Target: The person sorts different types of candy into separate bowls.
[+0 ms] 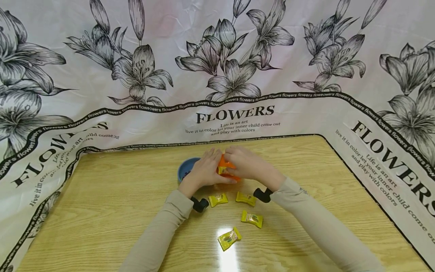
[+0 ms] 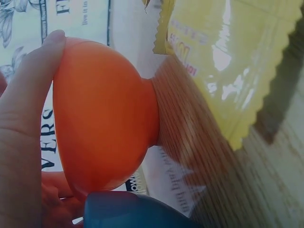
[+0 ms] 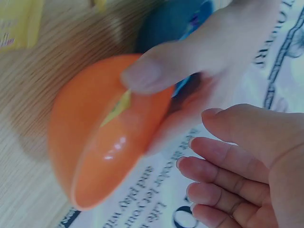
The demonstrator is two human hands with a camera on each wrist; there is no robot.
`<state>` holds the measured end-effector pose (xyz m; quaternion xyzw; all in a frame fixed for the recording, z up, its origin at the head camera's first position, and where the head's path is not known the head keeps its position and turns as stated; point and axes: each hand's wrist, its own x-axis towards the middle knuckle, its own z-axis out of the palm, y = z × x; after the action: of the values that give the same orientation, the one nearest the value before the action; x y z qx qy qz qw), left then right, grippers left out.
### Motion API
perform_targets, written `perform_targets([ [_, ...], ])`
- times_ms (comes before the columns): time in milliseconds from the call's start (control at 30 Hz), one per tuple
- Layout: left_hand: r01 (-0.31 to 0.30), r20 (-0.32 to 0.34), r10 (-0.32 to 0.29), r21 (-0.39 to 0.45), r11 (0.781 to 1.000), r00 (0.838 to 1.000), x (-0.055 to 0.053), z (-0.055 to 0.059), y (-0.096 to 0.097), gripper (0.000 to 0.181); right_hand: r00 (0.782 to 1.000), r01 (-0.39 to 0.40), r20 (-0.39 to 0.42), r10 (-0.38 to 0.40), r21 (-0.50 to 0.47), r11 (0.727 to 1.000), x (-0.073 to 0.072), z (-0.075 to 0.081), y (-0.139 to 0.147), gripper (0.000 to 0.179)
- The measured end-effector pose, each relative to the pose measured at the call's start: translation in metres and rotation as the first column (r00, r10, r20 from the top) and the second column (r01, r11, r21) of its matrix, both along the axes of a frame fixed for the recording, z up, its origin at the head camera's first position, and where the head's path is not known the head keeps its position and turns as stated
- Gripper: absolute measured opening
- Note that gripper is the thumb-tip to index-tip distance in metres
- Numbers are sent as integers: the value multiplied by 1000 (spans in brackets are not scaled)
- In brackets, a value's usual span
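An orange bowl stands on the table and is held by my left hand, its thumb at the near side of the rim and its fingers reaching round the far side. Inside the bowl lies a yellow candy packet, partly hidden by the hands. My right hand is over the bowl's right side. In the right wrist view its fingers are loosely bent, with nothing seen between them. Left of the orange bowl, a blue bowl containing small dark purple things is partly covered by my left hand.
Several yellow packets lie nearer me on the wooden table: one packet by the left wrist, another packet by the right wrist, a third packet below it, and the nearest packet. Flower-printed cloth borders the table.
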<state>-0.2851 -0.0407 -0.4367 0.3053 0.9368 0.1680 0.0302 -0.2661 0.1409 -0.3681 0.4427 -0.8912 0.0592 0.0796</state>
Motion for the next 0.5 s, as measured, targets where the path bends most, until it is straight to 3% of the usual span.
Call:
perform_targets([
  [133, 9, -18, -9, 4, 1000, 1000, -1, -1, 0, 116, 993, -95, -74, 88, -86, 992, 14, 2, 0, 16],
  [267, 11, -20, -12, -31, 999, 1000, -3, -2, 0, 110, 975, -167, -160, 154, -70, 983, 27, -1, -3, 16],
  [500, 10, -12, -11, -101, 995, 1000, -4, -2, 2, 80, 978, -137, -159, 135, -2, 991, 55, -11, -11, 13],
])
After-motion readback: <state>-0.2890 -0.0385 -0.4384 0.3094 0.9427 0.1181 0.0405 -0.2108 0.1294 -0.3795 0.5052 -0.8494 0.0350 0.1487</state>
